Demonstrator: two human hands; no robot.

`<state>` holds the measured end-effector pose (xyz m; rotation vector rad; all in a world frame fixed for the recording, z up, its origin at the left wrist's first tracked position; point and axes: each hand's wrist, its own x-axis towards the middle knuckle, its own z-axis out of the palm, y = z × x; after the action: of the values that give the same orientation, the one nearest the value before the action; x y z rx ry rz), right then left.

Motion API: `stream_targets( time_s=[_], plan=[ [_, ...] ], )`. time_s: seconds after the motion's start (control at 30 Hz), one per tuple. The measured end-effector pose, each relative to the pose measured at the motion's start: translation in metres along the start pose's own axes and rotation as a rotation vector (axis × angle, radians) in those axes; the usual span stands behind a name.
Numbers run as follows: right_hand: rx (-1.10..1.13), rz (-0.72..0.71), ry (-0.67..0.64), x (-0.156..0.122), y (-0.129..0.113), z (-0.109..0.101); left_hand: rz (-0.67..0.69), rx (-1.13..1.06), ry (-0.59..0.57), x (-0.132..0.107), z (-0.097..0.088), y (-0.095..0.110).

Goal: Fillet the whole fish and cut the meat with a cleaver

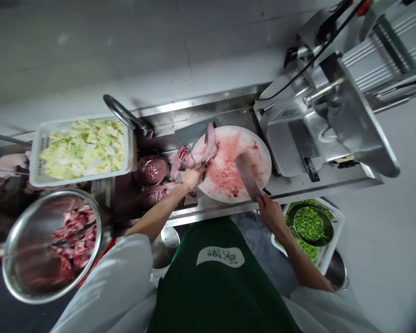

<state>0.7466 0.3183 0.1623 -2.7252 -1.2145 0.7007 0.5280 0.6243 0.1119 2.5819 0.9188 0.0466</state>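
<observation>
My right hand [271, 213] is closed round the handle of a cleaver [247, 175]. Its broad blade lies over the right half of a round white chopping board [260, 152], which is smeared with blood. At the board's left edge, the fingers of my left hand [192, 178] close on a raw, pink-skinned piece that looks like fish [211, 144]. Part of that piece reaches over the board, and my fingers hide its near end. More raw pieces [183, 158] with bloody cut faces lie beside my left hand, off the board.
To the left stand a white basket of chopped cabbage [86, 148], a curved tap [119, 111] and a steel bowl of raw red chunks [10, 259]. A steel slicing machine [353, 106] and another knife [303, 145] are to the right. Chopped greens [308, 224] sit below the counter edge.
</observation>
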Motion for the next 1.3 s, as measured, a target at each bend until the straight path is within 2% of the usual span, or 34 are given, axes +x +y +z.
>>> stream_targets(
  time_s=[0.17,0.4,0.53,0.63,0.77,0.93,1.1,1.2,1.3],
  plan=[
    [0.017,-0.102,-0.066,0.016,-0.059,0.008,-0.067,0.159,-0.071,-0.025,0.008,-0.012],
    [0.156,-0.196,-0.088,0.081,-0.174,0.006,-0.026,0.126,-0.127,-0.039,0.025,-0.031],
    [0.201,-0.222,-0.104,0.114,-0.207,0.017,-0.030,0.063,-0.091,-0.050,0.040,-0.039],
    [0.196,-0.257,-0.123,0.125,-0.212,0.026,-0.047,0.015,-0.063,-0.054,0.046,-0.043],
    [0.114,-0.283,-0.183,0.118,-0.203,0.034,-0.047,-0.037,-0.034,-0.052,0.047,-0.052],
    [-0.096,-0.246,-0.217,0.082,-0.181,0.037,-0.073,-0.118,0.061,-0.046,0.048,-0.060],
    [-0.252,-0.193,-0.262,0.041,-0.155,0.039,-0.147,-0.269,0.207,-0.049,0.057,-0.058],
    [-0.292,-0.235,-0.273,0.028,-0.142,0.042,-0.206,-0.357,0.293,-0.057,0.062,-0.056],
    [-0.319,-0.276,-0.258,0.023,-0.136,0.046,-0.222,-0.392,0.285,-0.066,0.064,-0.050]
  ],
)
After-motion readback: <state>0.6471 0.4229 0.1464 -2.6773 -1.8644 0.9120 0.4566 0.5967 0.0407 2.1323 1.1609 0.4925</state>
